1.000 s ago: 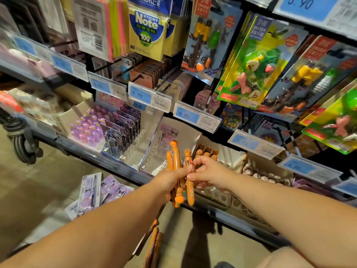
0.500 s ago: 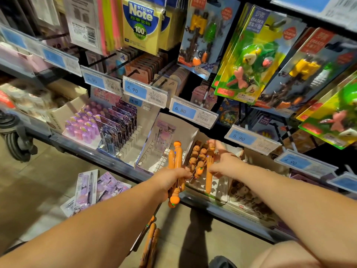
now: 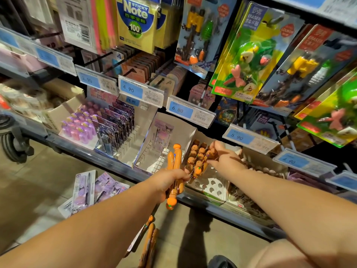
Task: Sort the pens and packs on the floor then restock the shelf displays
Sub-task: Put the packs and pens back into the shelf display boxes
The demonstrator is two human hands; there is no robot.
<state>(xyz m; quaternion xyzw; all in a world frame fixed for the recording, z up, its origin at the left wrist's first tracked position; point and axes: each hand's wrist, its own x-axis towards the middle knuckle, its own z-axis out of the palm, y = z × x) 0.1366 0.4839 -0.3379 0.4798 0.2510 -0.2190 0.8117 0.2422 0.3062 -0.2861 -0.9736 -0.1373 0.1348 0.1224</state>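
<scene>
My left hand (image 3: 168, 182) grips a bundle of orange pens (image 3: 174, 165), held upright in front of the bottom shelf. My right hand (image 3: 222, 158) reaches into the white display box with round holes (image 3: 211, 187) and pinches the brown top of a pen (image 3: 211, 153) standing there among several others. More orange pens (image 3: 150, 240) lie on the floor below my left arm. Purple pen packs (image 3: 84, 190) lie on the floor to the left. A slotted box (image 3: 133, 146) on the shelf holds purple packs (image 3: 116, 126) at its back.
A second slotted white box (image 3: 154, 161) stands between the purple packs and the pen box. Eraser blister packs (image 3: 249, 55) and sticky notes (image 3: 135, 24) hang above. Price tags (image 3: 190, 111) line the shelf rail. A cart wheel (image 3: 11, 147) stands at the left.
My right hand took one orange pen from the bundle, carried it to the holed box, and now sits further back among the pen tops. My left hand stayed put with the bundle.
</scene>
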